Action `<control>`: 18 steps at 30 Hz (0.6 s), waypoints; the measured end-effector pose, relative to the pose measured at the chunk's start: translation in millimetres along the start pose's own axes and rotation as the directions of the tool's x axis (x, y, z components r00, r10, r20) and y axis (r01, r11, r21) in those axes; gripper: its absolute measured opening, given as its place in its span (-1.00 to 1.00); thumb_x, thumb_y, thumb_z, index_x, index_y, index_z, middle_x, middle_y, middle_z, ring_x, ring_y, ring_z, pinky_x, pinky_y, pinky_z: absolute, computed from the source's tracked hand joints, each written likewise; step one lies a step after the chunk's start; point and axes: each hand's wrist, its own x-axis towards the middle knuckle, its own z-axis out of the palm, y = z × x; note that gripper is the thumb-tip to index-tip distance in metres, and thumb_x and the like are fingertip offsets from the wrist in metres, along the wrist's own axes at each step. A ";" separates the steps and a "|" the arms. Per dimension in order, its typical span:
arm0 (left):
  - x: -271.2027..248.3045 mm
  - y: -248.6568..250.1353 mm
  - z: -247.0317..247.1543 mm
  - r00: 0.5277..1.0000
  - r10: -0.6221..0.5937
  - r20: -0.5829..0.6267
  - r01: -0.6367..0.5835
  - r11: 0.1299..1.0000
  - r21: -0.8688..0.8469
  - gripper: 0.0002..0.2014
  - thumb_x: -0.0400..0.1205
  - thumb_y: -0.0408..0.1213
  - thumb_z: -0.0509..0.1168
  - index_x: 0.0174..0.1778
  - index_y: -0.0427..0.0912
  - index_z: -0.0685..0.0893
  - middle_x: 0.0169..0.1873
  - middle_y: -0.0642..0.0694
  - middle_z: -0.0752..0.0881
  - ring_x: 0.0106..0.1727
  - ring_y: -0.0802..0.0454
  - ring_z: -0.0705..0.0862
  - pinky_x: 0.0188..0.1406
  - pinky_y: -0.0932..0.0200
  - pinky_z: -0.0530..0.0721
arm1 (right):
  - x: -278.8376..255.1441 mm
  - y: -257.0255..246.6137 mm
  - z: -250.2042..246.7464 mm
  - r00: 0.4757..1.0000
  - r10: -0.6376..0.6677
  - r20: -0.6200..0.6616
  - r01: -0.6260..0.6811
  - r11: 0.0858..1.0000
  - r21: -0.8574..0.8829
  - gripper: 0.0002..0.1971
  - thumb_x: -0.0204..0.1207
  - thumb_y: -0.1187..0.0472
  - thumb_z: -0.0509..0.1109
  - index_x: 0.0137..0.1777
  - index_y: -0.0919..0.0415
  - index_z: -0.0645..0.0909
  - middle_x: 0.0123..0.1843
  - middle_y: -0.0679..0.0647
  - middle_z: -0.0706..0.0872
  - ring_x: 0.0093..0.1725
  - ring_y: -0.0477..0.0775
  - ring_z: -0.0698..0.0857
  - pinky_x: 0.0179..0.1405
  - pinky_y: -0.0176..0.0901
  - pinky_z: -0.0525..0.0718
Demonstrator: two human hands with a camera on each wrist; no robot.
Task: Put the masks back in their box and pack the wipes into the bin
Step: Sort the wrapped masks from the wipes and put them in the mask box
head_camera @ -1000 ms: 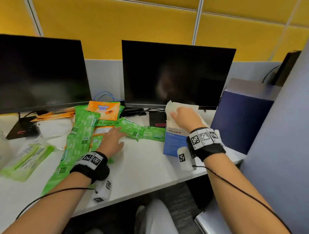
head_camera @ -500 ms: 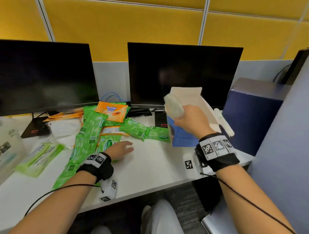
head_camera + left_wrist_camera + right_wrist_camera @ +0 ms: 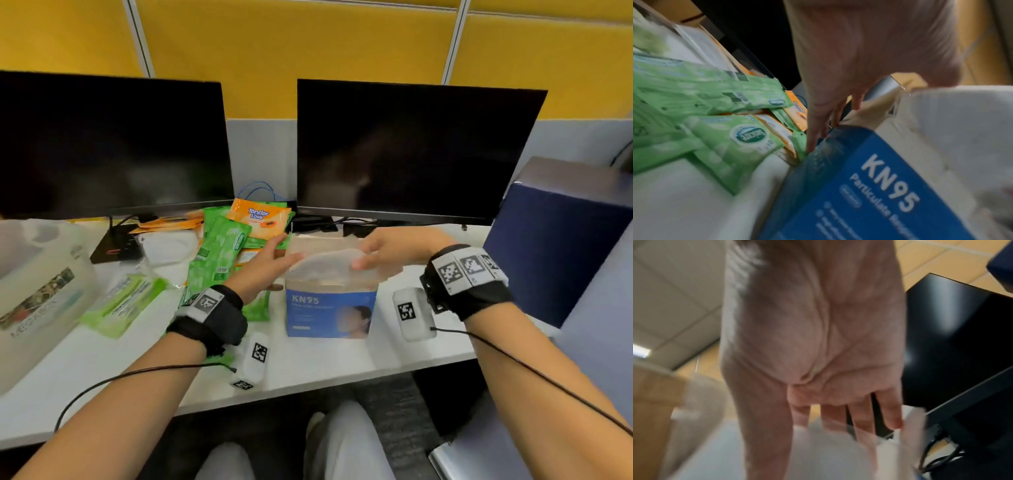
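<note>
A blue KN95 mask box point(image 3: 329, 310) point(image 3: 869, 186) stands upright on the white desk point(image 3: 325, 363), its top open. A pack of white masks point(image 3: 327, 265) point(image 3: 962, 129) point(image 3: 828, 447) sticks out of the opening. My right hand point(image 3: 383, 250) pinches the pack's right end, thumb in front and fingers behind. My left hand point(image 3: 270, 263) lies with straight fingers point(image 3: 813, 129) against the box's left side. Green wipe packs point(image 3: 219, 253) point(image 3: 725, 129) and an orange pack point(image 3: 258, 216) lie behind the left hand. A clear plastic bin point(image 3: 34, 291) stands at far left.
Two dark monitors point(image 3: 411, 150) stand at the back with cables under them. A dark blue cabinet point(image 3: 555, 240) closes off the right end of the desk. One loose white mask point(image 3: 164, 246) and another green pack point(image 3: 123, 301) lie between the bin and the wipes.
The box, flat a second ago, now stands upright nearer the desk's front. The right hand brought the mask pack down into its opening. The left hand left the wipes for the box's side.
</note>
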 end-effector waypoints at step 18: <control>-4.5 21.7 22.6 0.988 -0.156 -0.002 0.154 0.978 -0.141 -0.77 0.63 -0.51 0.14 0.18 -0.32 0.56 -0.03 -0.25 0.70 -0.05 -0.14 0.72 -0.17 -0.04 0.81 | 63.5 -55.0 47.9 0.951 0.220 -0.218 -0.196 0.972 0.127 -0.74 0.67 0.30 0.20 0.26 0.39 0.59 0.21 0.29 0.68 0.12 0.25 0.70 0.13 -0.04 0.65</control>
